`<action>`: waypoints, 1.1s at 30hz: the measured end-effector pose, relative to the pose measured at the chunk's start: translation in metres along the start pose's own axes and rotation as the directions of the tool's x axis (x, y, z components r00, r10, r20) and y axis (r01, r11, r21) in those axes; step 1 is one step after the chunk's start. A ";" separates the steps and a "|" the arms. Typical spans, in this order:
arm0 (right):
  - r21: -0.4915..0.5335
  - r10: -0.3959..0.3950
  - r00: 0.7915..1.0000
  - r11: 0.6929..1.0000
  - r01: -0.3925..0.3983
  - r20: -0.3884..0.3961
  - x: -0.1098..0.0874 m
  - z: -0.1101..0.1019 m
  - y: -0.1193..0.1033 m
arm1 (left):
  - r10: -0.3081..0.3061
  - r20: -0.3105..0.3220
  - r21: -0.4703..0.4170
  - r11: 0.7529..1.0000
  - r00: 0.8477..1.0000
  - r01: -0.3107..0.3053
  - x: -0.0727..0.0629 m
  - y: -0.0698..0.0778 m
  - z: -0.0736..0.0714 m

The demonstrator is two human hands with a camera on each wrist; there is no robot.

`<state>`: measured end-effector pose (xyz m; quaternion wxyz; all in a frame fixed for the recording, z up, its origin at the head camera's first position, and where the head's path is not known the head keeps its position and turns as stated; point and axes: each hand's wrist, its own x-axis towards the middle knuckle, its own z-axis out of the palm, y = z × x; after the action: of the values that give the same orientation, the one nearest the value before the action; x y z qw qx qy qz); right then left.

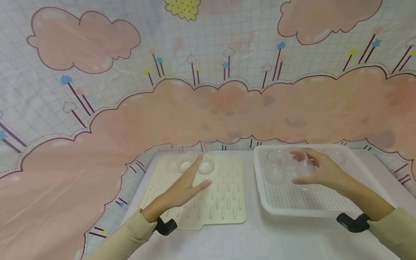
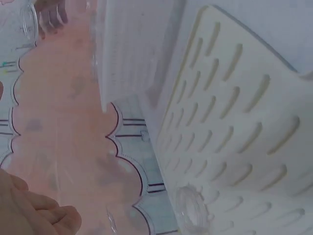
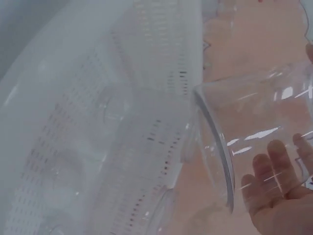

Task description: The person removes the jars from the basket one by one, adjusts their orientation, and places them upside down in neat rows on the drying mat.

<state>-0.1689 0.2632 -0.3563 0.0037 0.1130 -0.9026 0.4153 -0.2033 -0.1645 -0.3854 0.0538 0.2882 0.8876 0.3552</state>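
Note:
My right hand [image 1: 325, 172] grips a clear cup [image 3: 259, 112] by its side, thumb and fingers spread around it, above the white perforated basket [image 1: 305, 213]. In the right wrist view, the fingers show through the cup's wall. More clear cups [image 3: 66, 174] lie inside the basket. Over the cream ridged mat [image 1: 224, 215] is my left hand [image 1: 180, 191], fingers straight, thumb apart, holding nothing. Two clear cups stand at the mat's back edge, the right one [image 1: 206, 167] just beyond the left fingertips and the left one [image 1: 185, 166] partly beside the fingers.
A white tabletop [image 1: 240, 242] carries the mat on the left and the basket on the right, with a narrow strip between them. Behind hangs a patterned cloth [image 1: 227, 112] with pink clouds. Both wrists wear black camera mounts [image 1: 166, 226].

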 end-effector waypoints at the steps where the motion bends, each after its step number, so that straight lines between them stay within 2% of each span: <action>1: -0.012 0.000 1.000 1.000 0.000 -0.002 0.000 0.000 -0.002 | 0.017 0.000 0.000 1.000 1.000 -0.017 0.002 0.005 0.001; 4: -0.056 -0.014 1.000 0.998 0.013 -0.023 -0.001 0.001 -0.010 | 0.060 -0.003 -0.022 0.998 0.998 -0.060 0.006 0.020 0.004; 7: -0.107 -0.053 0.997 0.993 0.048 -0.049 -0.001 0.002 -0.016 | 0.070 -0.005 -0.058 0.996 0.998 -0.070 0.009 0.035 0.007; 11: -0.166 -0.119 0.990 0.981 0.106 -0.073 0.000 0.004 -0.025 | 0.063 -0.004 -0.118 0.991 0.998 -0.063 0.013 0.050 0.011; 17: -0.206 -0.197 0.975 0.963 0.173 -0.099 0.001 0.007 -0.037 | 0.056 0.002 -0.212 0.976 0.998 -0.055 0.022 0.066 0.017; 25: -0.261 -0.264 0.958 0.938 0.227 -0.115 0.003 0.014 -0.055 | 0.069 0.020 -0.351 0.935 0.997 -0.058 0.038 0.082 0.023; 28: -0.292 -0.309 0.943 0.920 0.262 -0.126 0.004 0.018 -0.061 | 0.064 0.022 -0.396 0.917 0.998 -0.050 0.044 0.089 0.026; 33: -0.364 -0.370 0.920 0.880 0.305 -0.125 0.006 0.025 -0.070 | 0.046 0.021 -0.501 0.865 0.999 -0.029 0.052 0.100 0.032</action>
<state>-0.1581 0.1994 -0.3192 0.1822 0.2265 -0.9219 0.2562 -0.1895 -0.0588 -0.3370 0.1341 0.2873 0.7586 0.5692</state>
